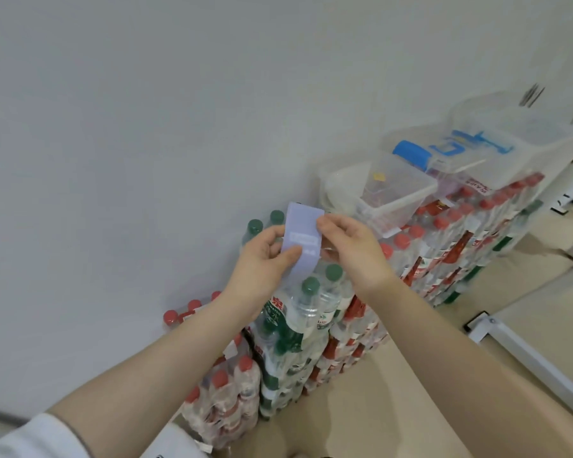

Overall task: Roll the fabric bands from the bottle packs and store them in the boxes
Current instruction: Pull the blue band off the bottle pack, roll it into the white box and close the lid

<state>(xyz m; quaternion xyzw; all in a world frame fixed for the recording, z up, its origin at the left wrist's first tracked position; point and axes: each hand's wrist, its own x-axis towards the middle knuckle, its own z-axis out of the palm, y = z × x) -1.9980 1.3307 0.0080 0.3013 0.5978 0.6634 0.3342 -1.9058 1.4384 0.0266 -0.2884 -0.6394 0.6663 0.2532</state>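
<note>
A pale lilac fabric band [302, 236] is held upright above the stacked packs of green-capped bottles [296, 325]. My left hand [265, 262] pinches its lower left side, thumb across the front. My right hand [348, 246] grips its right edge near the top. The band's lower end hangs down toward a green cap [311, 285]. Clear plastic boxes [394, 193] stand on the red-capped bottle packs [444, 246] to the right, along the wall.
More red-capped packs [225, 391] are stacked lower left by the grey wall. A blue-lidded container [412, 153] and a box with blue tape [497, 147] sit at the back right. White table legs [523, 355] cross the beige floor on the right.
</note>
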